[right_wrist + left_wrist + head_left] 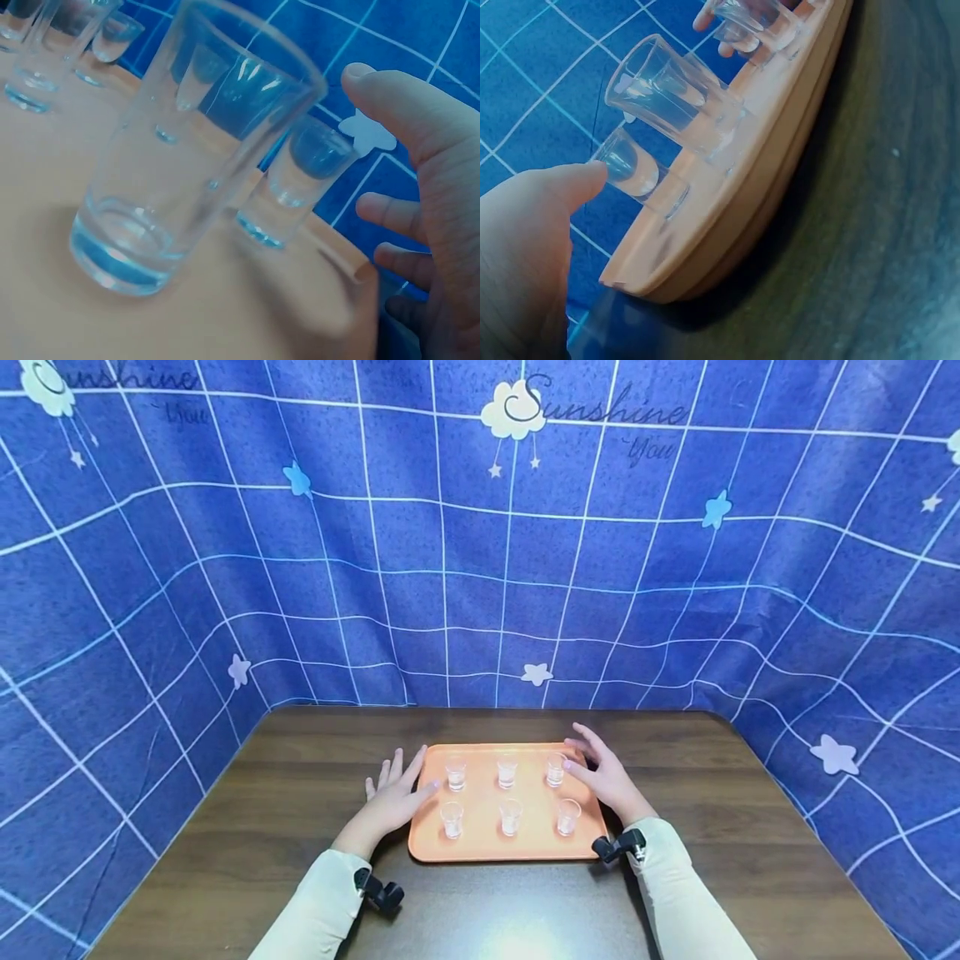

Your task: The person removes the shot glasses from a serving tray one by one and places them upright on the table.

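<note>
An orange tray [480, 797] lies on the table, bearing several small clear shot glasses in two rows of three, all upright. My left hand [392, 802] is at the tray's left side with fingers spread, its thumb over the rim pointing toward the back-left shot glass [455, 775]. At the other side, my right hand [611, 781] reaches over the right rim. Its thumb and fingers stand apart beside the back-right shot glass [554, 772]; the right wrist view shows a gap between thumb and that glass [289, 180]. The front-right shot glass [142, 232] looms close in that view.
The brown wooden table [247, 802] extends around the tray. A blue grid-patterned cloth [465, 543] with stars and clouds hangs along the back and both sides. Black wrist cameras [381, 892] sit on both of the person's pale sleeves [315, 914].
</note>
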